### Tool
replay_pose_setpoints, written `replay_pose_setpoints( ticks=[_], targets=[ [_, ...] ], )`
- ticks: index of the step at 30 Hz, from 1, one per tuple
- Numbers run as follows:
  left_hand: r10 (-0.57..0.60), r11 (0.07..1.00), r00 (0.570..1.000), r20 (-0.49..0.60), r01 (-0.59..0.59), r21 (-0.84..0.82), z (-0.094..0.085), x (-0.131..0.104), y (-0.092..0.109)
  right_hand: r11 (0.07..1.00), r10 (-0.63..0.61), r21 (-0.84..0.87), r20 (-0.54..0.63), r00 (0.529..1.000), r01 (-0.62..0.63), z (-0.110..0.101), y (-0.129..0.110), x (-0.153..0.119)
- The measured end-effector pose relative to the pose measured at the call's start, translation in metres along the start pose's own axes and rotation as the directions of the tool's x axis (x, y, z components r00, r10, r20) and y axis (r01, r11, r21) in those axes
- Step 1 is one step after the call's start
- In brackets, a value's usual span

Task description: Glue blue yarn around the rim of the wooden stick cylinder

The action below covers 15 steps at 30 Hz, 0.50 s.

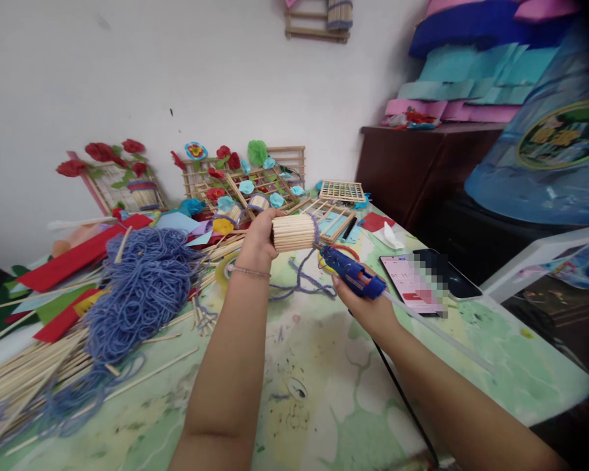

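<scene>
Blue glue gun in curled R grip; stick cyl. in curled L grip, far side hidden.

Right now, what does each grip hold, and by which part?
Left grip: stick cylinder, by the end opposite its yarn band. Right grip: blue glue gun, by its mostly hidden handle.

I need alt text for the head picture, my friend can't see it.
A left hand holds a small pale wooden-stick cylinder while the right hand holds a blue glue gun by its yarn-trimmed end. At left, a tangled blue-purple yarn heap sits on the green-patterned table.
</scene>
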<state>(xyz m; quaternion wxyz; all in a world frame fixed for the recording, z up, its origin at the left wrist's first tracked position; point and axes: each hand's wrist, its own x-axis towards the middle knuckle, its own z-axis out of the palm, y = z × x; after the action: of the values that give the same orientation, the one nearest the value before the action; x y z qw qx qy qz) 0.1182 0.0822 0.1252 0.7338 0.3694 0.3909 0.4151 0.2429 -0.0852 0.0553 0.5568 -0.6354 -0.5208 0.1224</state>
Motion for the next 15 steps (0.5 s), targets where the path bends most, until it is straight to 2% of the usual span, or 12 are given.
replay_pose_setpoints(
  ticks=[4, 10, 15],
  targets=[
    [-0.017, 1.0, 1.0, -0.007, 0.017, -0.016, 0.0013, -0.0008, 0.0005, 1.0, -0.007, -0.001, 0.006, 1.0, 0.007, 0.0007, 0.0, -0.0011],
    [0.014, 0.999, 1.0, -0.027, -0.015, -0.047, 0.0024, -0.0004, -0.0006, 0.996, -0.07, -0.065, -0.058, 0.996, 0.066, 0.0004, -0.001, -0.0019],
    [0.023, 0.998, 0.999, -0.023, -0.025, -0.053, 0.0057, -0.0018, -0.002, 0.998, -0.04, -0.042, -0.055, 0.998, 0.038, 0.0013, -0.0006, -0.0019]
  ],
)
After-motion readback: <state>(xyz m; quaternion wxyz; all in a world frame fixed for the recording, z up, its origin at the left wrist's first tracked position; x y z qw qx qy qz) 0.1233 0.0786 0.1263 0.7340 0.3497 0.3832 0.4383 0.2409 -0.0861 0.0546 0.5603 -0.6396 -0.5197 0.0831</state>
